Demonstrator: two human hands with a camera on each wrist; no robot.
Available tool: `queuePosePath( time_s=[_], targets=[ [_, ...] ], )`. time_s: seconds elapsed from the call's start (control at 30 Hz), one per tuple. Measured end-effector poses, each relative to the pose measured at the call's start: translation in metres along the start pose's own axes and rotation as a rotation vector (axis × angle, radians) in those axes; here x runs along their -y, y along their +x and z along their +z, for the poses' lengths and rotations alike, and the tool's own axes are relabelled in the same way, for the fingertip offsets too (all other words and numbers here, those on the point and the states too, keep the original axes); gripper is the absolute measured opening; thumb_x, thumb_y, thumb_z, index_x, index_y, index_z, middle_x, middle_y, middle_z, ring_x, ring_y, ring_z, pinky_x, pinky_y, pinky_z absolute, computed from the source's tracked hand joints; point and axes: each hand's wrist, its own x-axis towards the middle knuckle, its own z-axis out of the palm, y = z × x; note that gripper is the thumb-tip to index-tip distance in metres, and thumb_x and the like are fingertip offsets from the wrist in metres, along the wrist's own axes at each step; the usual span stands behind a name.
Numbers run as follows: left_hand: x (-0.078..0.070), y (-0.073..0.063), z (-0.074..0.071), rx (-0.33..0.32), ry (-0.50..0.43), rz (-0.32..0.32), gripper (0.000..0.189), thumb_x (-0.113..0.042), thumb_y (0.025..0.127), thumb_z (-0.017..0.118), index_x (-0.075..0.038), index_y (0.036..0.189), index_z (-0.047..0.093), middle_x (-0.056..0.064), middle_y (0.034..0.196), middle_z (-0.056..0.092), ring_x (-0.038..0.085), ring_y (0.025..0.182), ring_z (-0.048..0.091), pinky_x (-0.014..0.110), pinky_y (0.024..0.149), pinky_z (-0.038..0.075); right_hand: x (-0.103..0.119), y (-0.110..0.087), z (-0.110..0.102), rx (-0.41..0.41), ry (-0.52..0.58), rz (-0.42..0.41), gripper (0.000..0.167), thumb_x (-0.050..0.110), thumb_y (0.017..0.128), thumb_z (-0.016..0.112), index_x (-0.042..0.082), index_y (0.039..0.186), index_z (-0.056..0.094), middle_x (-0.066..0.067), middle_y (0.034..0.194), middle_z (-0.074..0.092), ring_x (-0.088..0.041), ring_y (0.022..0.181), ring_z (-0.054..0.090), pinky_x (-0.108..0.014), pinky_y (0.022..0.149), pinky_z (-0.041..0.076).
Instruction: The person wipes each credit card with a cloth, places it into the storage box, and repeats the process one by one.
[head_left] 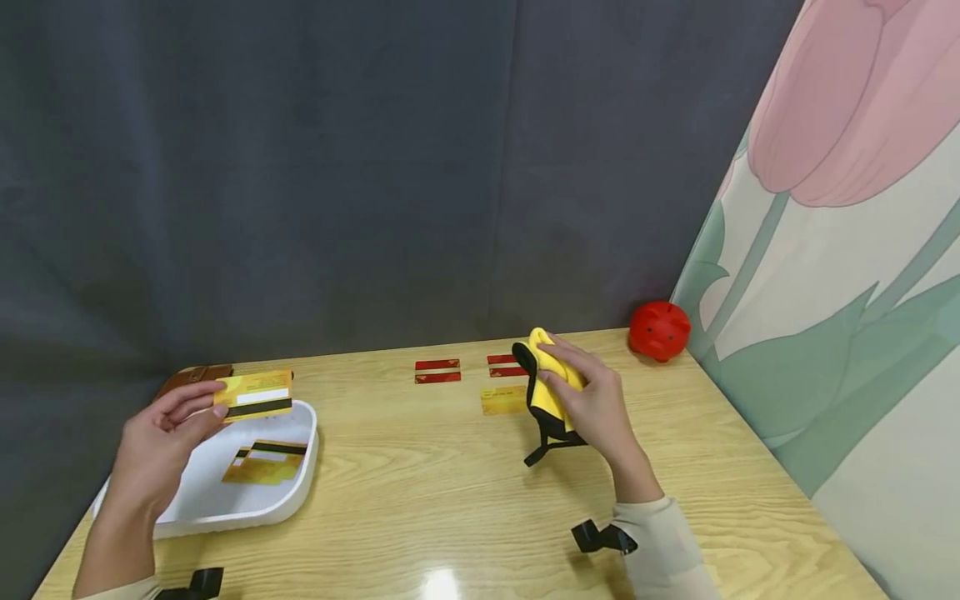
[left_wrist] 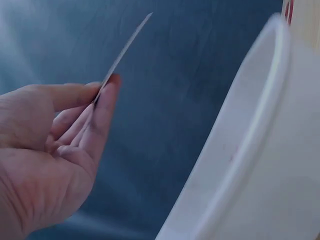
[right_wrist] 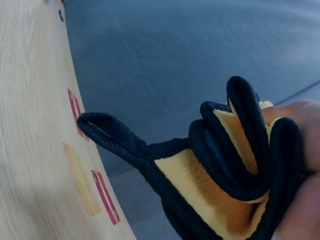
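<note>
My left hand pinches a yellow card with a black stripe and a white strip by its left edge, above a white basket. In the left wrist view that card shows edge-on between thumb and fingers. Inside the basket lie more yellow striped cards, overlapping. My right hand grips a bunched yellow cloth with black edging, raised over the table. A black loop hangs from the cloth's corner in the right wrist view.
On the table lie a red card, a second red card partly behind the cloth, and a yellow card. A red piggy bank stands at the back right. Something brown sits behind the basket. A dark curtain hangs behind.
</note>
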Motion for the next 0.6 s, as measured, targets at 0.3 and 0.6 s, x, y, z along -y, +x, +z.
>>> queuePosePath(
  time_s=[0.3, 0.6],
  targets=[
    [0.024, 0.006, -0.034, 0.155, 0.148, -0.135, 0.033, 0.004, 0.097, 0.067, -0.022, 0.117, 0.072, -0.017, 0.101, 0.076, -0.004, 0.092, 0.071, 0.017, 0.077, 0.061, 0.0, -0.002, -0.001, -0.002, 0.003, -0.011, 0.039, 0.003, 0.089, 0.079, 0.016, 0.126, 0.076, -0.004, 0.143, 0.066, -0.029, 0.115, 0.064, -0.01, 0.077, 0.053],
    [0.041, 0.009, -0.042, 0.258, 0.307, -0.218, 0.028, 0.001, 0.098, 0.067, -0.011, 0.122, 0.07, -0.017, 0.101, 0.073, -0.002, 0.092, 0.07, 0.021, 0.078, 0.063, 0.0, -0.001, 0.001, 0.0, 0.009, -0.025, 0.038, 0.003, 0.088, 0.081, 0.015, 0.124, 0.077, -0.004, 0.142, 0.067, -0.029, 0.118, 0.064, -0.008, 0.08, 0.05]
  ],
)
